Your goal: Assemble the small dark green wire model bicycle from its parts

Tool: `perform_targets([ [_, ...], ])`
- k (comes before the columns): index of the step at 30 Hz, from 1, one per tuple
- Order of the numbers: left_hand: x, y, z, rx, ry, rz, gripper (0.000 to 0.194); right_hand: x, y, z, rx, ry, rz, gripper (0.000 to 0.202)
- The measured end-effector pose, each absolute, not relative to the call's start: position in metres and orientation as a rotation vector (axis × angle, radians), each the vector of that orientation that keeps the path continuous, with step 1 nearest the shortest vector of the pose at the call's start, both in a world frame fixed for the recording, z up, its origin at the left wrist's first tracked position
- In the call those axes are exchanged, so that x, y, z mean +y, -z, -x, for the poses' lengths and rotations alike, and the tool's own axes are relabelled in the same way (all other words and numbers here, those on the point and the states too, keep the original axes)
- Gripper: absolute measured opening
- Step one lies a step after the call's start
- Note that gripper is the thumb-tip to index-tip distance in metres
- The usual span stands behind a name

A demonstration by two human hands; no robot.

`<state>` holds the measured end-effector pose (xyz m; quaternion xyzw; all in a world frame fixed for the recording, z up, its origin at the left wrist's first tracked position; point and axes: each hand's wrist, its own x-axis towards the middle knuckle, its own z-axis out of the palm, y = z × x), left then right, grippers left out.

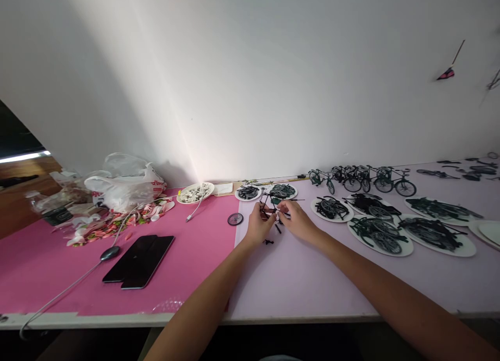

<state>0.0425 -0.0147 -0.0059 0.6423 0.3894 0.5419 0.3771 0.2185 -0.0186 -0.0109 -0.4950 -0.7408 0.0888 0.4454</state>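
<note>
Both my hands meet over the pale part of the table, at the middle of the head view. My left hand point(260, 223) pinches the left side of a small dark bicycle frame point(267, 198). On its right side, the fingers of my right hand point(296, 220) are closed at the same frame. The frame stands partly hidden by my fingers. A loose black wheel point(235, 219) lies left of my left hand, on the pink surface. Small black parts point(268, 241) rest just below my hands. Behind them are two plates of small parts, one dark point(248, 193) and one green point(284, 191).
Assembled miniature bicycles point(394, 182) stand along the wall at the right. In front of them, several white plates hold dark and green parts point(380, 236). Two black phones point(147, 262), a cable, pink pieces and plastic bags point(125, 186) lie on the pink left side.
</note>
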Motion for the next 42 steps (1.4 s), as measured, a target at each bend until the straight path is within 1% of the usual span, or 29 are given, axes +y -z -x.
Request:
perform_targets([
  [6,-0.017,0.001,-0.041,1.037,-1.456,-1.632,0.030,-0.022,0.011,-0.217,-1.906,-0.164,1.258,0.009],
  [11,-0.017,0.000,-0.042,1.053,-1.482,-1.597,0.030,-0.029,0.006,-0.214,-2.020,-0.141,1.374,0.018],
  [17,-0.015,0.003,-0.042,1.075,-1.481,-1.627,0.027,-0.028,0.007,-0.216,-2.089,-0.129,1.354,0.004],
  [29,-0.015,0.004,-0.043,1.066,-1.473,-1.662,0.025,-0.021,0.016,-0.219,-2.146,-0.081,1.209,0.007],
  [33,-0.017,-0.001,-0.041,1.058,-1.504,-1.656,0.025,-0.019,0.016,-0.220,-2.121,-0.063,1.243,0.005],
  [35,-0.019,-0.007,-0.037,1.046,-1.580,-1.677,0.023,-0.016,0.015,-0.222,-2.060,-0.052,1.288,0.006],
  [38,-0.023,-0.016,-0.032,1.049,-1.675,-1.748,0.020,-0.013,0.014,-0.226,-1.932,-0.117,1.318,0.008],
  [40,-0.025,-0.020,-0.030,1.063,-1.698,-1.760,0.019,-0.012,0.014,-0.227,-1.821,-0.229,1.321,0.004],
  [42,-0.026,-0.021,-0.030,1.083,-1.704,-1.763,0.019,-0.013,0.013,-0.226,-1.719,-0.322,1.304,0.011],
])
